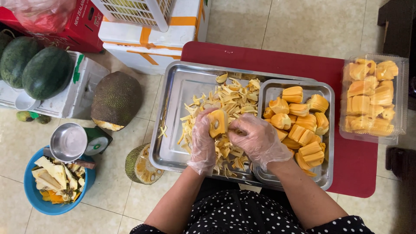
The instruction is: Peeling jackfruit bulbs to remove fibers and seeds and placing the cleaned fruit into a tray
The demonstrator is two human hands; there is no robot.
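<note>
Centre of the frame: left hand (203,141) in a thin, crinkled clear plastic glove, fingers curled and clamped on a jackfruit bulb (217,122), waxy yellow-orange, split so a pale seed shows. Right hand (255,138), gloved the same, fingers bent and pinching at the bulb's right edge, touching it.

Beneath both hands: a heap of fibrous strips (225,104), pale yellow, thin and curly, spread over a large steel tray (173,91), rectangular, shiny, with rounded corners. Overlapping its right part: a smaller steel tray (330,130) filled with plump, glossy orange bulbs (303,125). Both trays on a dark red table (355,164).

Right edge: a clear plastic clamshell box (403,82) packed with more bulbs.

Left of the trays, on the tiled floor: a cut jackfruit (116,99) with bumpy brown-green rind, and below it a smaller piece of rind (130,164). Upper left: two smooth dark green watermelons (45,71). Lower left: a round blue basin (34,195) of scraps, beside a scale with a steel pan (68,142).
</note>
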